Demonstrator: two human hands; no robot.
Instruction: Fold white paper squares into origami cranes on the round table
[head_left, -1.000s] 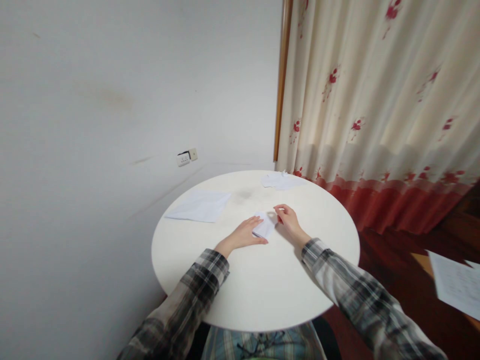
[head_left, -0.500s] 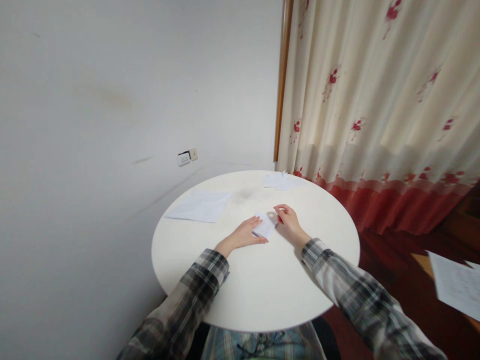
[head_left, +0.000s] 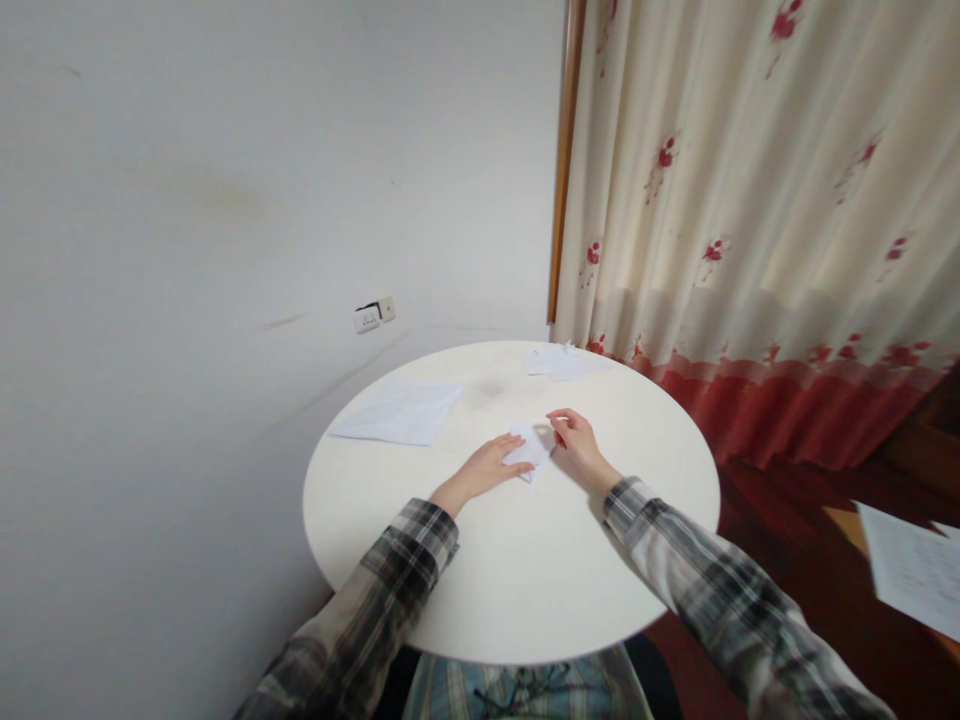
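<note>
A small folded white paper (head_left: pixel 529 449) lies near the middle of the round white table (head_left: pixel 510 570). My left hand (head_left: pixel 489 465) rests on the paper's left edge, fingers stretched out over it and thumb tucked under its near corner. My right hand (head_left: pixel 576 440) is at the paper's right edge, fingers curled and pinching its upper right corner. Both arms wear plaid sleeves.
A flat white sheet (head_left: pixel 400 412) lies at the table's left rear. Crumpled white paper (head_left: pixel 559 361) sits at the far edge by the flowered curtain (head_left: pixel 757 200). A wall socket (head_left: pixel 373 314) is on the left wall. Printed sheets (head_left: pixel 911 570) lie on a wooden surface at the right.
The folded paper's near edge has lifted and shifted slightly under my left thumb. Both hands have stayed almost in place.
</note>
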